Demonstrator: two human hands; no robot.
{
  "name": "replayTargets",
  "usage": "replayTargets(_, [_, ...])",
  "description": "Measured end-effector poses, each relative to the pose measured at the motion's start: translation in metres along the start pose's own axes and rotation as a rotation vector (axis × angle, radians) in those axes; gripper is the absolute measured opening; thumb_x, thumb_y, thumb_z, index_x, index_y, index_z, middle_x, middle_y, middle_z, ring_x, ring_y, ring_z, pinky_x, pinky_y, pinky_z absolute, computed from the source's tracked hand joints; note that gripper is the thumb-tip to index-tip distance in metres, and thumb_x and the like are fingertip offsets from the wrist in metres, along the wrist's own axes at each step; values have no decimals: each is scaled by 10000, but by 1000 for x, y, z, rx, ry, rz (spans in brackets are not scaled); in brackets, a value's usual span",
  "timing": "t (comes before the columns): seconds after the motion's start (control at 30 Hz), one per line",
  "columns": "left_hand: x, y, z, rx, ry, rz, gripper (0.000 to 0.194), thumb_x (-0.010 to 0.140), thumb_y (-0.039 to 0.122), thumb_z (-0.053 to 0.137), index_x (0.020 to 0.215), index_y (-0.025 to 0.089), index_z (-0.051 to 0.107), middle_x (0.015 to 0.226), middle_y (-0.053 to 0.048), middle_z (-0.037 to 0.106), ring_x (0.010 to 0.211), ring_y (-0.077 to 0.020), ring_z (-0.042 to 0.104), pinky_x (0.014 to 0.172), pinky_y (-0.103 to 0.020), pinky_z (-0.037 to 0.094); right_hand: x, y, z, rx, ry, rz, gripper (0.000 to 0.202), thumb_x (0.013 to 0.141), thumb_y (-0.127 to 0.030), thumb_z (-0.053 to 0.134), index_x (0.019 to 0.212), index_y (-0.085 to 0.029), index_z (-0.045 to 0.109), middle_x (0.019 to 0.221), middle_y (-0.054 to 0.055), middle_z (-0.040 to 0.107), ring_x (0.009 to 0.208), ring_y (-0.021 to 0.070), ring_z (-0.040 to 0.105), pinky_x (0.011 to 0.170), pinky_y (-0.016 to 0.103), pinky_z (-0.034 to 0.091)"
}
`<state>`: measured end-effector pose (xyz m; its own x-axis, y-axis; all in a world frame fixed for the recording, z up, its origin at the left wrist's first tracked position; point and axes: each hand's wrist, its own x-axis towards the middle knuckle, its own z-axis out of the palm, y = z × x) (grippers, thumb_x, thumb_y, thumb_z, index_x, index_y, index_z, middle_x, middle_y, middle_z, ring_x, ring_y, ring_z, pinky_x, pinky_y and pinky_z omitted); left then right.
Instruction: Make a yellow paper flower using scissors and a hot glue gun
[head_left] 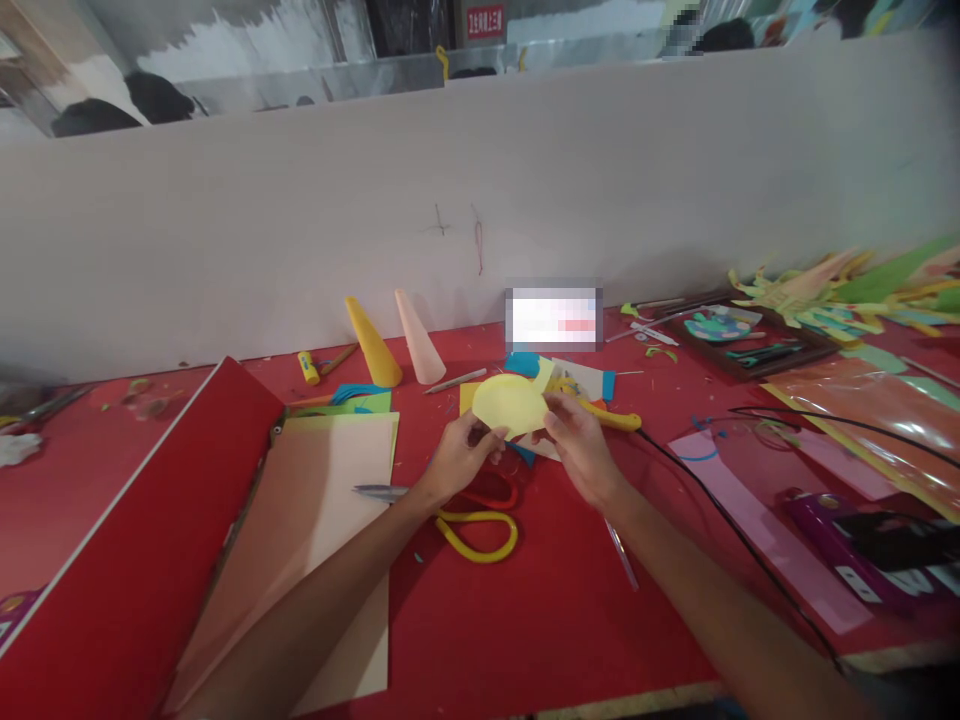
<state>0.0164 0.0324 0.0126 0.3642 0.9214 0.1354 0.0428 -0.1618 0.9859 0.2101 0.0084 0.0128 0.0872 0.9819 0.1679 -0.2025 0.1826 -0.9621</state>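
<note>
A pale yellow rounded piece of paper (510, 404) is held up between both hands above the red table. My left hand (466, 452) pinches its lower left edge, and my right hand (579, 440) grips its right edge. Beneath my left wrist and hand lie scissors (480, 556) with one yellow and one red handle loop, their blades toward the left over paper sheets. A glue gun with a yellow handle (621, 420) and a black cord lies just past my right hand, partly hidden by it.
An orange paper cone (373, 345) and a pale pink cone (420, 340) stand by the white partition (300, 220). Paper sheets (330, 470) lie beside a red divider (135, 520) at left. At right are a pink strip (772, 540), a dark tray (810, 352) and a purple box (832, 540).
</note>
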Motion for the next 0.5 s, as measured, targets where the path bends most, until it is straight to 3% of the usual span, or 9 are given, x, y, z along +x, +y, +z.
replayTargets(0.1, [0,4,2,-54,5,-28,470,864,624,729,874,162,643,709,-44,713,569,-161,652,595,-293,548,-2,-2,2,32,-112,-11,630,784,-779,737,1115,-248,675,1034,84,736,885,245,701,787,401,609])
replayTargets(0.2, [-1,7,2,-54,-20,-33,498,856,651,723,842,157,663,721,-65,731,582,-173,674,611,-304,570,-3,1,5,-5,-202,-10,620,760,-779,760,1068,-243,708,1009,88,770,908,262,724,848,426,607])
replayTargets(0.37, [-2,8,2,34,-154,-74,481,861,640,716,789,173,624,631,4,647,518,-135,596,540,-258,501,-3,12,3,-224,-107,89,518,762,-684,804,883,-182,753,856,90,792,794,256,725,735,369,591])
replayTargets(0.5, [-2,11,1,141,-105,0,597,932,701,575,639,184,521,519,43,489,494,-91,446,514,-224,380,-1,13,0,-297,-105,55,527,793,-681,766,913,-168,761,849,91,790,777,248,721,707,347,582])
